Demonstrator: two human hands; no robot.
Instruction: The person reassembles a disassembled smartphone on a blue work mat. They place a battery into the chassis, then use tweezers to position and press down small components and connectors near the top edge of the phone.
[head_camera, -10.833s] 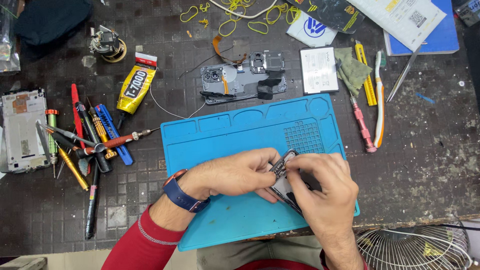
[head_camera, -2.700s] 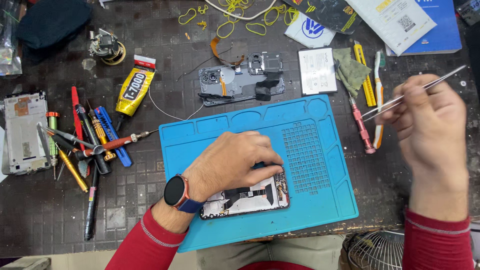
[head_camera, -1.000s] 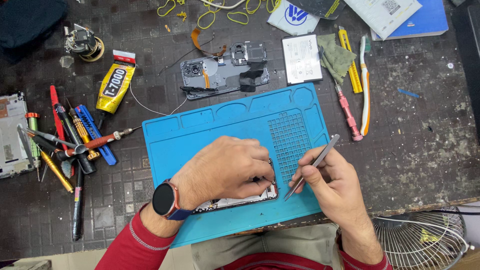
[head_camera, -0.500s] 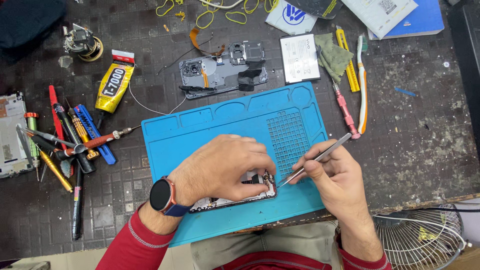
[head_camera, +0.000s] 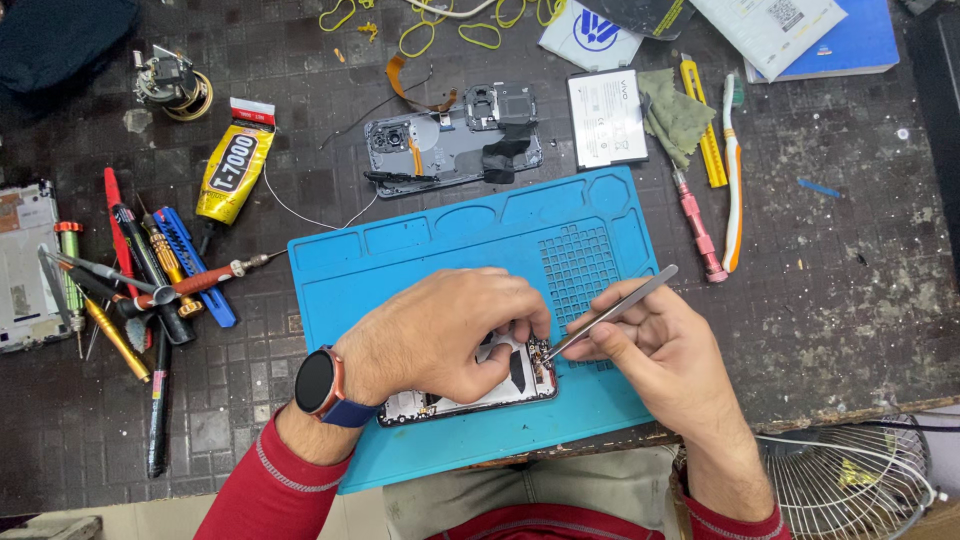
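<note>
An opened phone (head_camera: 500, 385) lies on the blue work mat (head_camera: 420, 260) near the table's front edge. My left hand (head_camera: 440, 330) presses down on it and covers most of its inside. My right hand (head_camera: 660, 350) grips metal tweezers (head_camera: 612, 312). Their tips touch the phone's right end, just beside my left fingertips. A watch with a blue strap sits on my left wrist.
Behind the mat lie a phone back frame (head_camera: 450, 145), a white battery (head_camera: 606, 117), a green cloth, a pink screwdriver (head_camera: 697, 225) and a toothbrush (head_camera: 733, 175). At the left are a yellow glue tube (head_camera: 232, 165), several screwdrivers (head_camera: 150, 280) and another phone part (head_camera: 25, 265). A fan grille (head_camera: 850, 480) is at the lower right.
My right hand fetched the tweezers from the far right and brought them down to the phone. Their tips now rest on its right end. My left hand stayed on the phone.
</note>
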